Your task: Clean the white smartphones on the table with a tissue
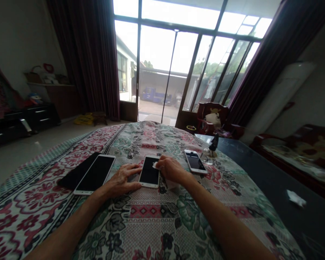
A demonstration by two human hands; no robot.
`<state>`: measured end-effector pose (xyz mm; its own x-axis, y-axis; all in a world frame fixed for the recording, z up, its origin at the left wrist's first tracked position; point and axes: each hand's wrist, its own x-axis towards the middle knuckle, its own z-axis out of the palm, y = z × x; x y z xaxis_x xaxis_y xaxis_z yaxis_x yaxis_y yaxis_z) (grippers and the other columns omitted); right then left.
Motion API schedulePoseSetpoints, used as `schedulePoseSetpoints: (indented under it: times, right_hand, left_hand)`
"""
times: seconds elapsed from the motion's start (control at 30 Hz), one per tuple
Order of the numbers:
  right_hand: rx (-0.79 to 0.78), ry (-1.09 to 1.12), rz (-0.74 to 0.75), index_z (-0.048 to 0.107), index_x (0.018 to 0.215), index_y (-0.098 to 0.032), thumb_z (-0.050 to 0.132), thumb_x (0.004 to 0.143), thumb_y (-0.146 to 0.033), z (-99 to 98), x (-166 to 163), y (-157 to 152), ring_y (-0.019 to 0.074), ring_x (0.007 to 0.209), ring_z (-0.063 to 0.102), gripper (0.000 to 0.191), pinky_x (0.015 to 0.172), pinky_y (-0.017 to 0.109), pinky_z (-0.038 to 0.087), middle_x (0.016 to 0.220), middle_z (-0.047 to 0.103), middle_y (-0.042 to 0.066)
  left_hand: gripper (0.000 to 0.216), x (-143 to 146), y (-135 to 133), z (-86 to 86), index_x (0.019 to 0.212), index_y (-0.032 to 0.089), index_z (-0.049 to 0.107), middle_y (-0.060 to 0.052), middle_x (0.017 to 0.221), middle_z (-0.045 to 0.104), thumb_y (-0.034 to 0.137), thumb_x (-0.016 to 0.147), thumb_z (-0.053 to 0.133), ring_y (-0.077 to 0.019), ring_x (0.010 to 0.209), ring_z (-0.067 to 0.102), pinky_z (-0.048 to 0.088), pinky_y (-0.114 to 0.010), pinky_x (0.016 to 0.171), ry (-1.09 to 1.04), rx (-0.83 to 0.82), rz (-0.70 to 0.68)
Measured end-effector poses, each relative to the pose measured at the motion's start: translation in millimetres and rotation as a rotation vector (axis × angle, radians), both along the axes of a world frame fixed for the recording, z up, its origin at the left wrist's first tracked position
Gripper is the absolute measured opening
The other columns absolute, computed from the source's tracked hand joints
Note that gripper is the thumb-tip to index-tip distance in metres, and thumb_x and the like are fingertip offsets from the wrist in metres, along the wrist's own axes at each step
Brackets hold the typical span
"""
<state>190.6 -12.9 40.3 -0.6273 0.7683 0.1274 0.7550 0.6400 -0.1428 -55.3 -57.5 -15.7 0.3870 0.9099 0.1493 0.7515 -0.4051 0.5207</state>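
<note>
A white-framed smartphone (148, 175) with a dark screen lies face up on the patterned tablecloth, between my hands. Stretched out and spread, the fingers of my left hand (124, 180) touch its left edge, thumb near the lower corner. My right hand (172, 169) is closed over the phone's right side, pinching a white tissue (154, 165) against the screen; a pale part of it seems to hang below the hand. To the left, a larger white phone (96, 176) partly covers a black flat case or device (75, 172). Another white phone (195, 161) lies to the right.
The floral tablecloth (157, 231) covers a round table. Near its right edge stands a small dark figurine (213, 143) on a clear base. Beyond it are a dark tabletop (262, 173) with a crumpled white tissue (296, 198), a wooden chair (206, 110) and glass doors (162, 72).
</note>
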Motion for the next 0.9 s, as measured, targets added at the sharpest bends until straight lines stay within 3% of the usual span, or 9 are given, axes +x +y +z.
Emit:
schedulePoseSetpoints:
  times: [0.3, 0.43, 0.63, 0.77, 0.9]
  right_hand:
    - [-0.184, -0.106, 0.3, 0.075, 0.089, -0.023, 0.061, 0.07, -0.006, 16.8, -19.0, -44.3, 0.0146, 0.082, 0.058, 0.03, 0.071, 0.023, 0.041, 0.091, 0.068, 0.004]
    - [-0.168, -0.027, 0.21, 0.074, 0.089, -0.024, 0.058, 0.072, -0.003, 11.3, -12.6, -23.1, 0.0147, 0.083, 0.059, 0.032, 0.073, 0.023, 0.042, 0.089, 0.069, 0.003]
    - [0.085, 0.087, -0.112, 0.071, 0.1, -0.022, 0.045, 0.088, -0.01, -15.5, -1.7, 18.3, 0.0171, 0.092, 0.057, 0.031, 0.08, 0.027, 0.041, 0.105, 0.065, 0.007]
    - [0.141, 0.053, -0.067, 0.069, 0.106, -0.023, 0.046, 0.088, -0.01, -22.6, -4.9, 16.5, 0.0199, 0.1, 0.053, 0.032, 0.083, 0.028, 0.04, 0.109, 0.063, 0.007]
    - [0.1, 0.006, 0.024, 0.07, 0.099, -0.023, 0.047, 0.083, -0.007, -14.9, -11.3, -1.3, 0.02, 0.096, 0.054, 0.032, 0.083, 0.029, 0.041, 0.108, 0.063, 0.007]
  left_hand:
    - [0.062, -1.5, 0.4, -4.5, 0.132, 0.028, 0.054, -0.008, 0.147, 0.043, 0.056, 0.078, 0.062, -0.0308, 0.137, 0.032, 0.026, -0.049, 0.112, 0.002, 0.025, 0.014]
    - [0.061, -1.5, 1.6, -5.3, 0.133, 0.027, 0.054, -0.007, 0.146, 0.043, 0.055, 0.079, 0.061, -0.0291, 0.137, 0.032, 0.025, -0.047, 0.113, 0.0, 0.034, -0.003]
    - [0.06, 0.9, 0.1, -1.1, 0.131, 0.026, 0.056, -0.008, 0.144, 0.046, 0.053, 0.078, 0.063, -0.0298, 0.136, 0.034, 0.026, -0.046, 0.113, -0.014, 0.031, 0.004]
    - [0.063, 3.0, -1.6, 3.0, 0.131, 0.021, 0.055, -0.01, 0.145, 0.045, 0.051, 0.076, 0.064, -0.0306, 0.136, 0.034, 0.027, -0.045, 0.113, -0.007, 0.028, 0.028]
    - [0.063, 4.6, -2.1, 4.8, 0.132, 0.021, 0.055, -0.01, 0.145, 0.045, 0.051, 0.077, 0.062, -0.03, 0.135, 0.035, 0.027, -0.046, 0.113, 0.026, 0.031, 0.029]
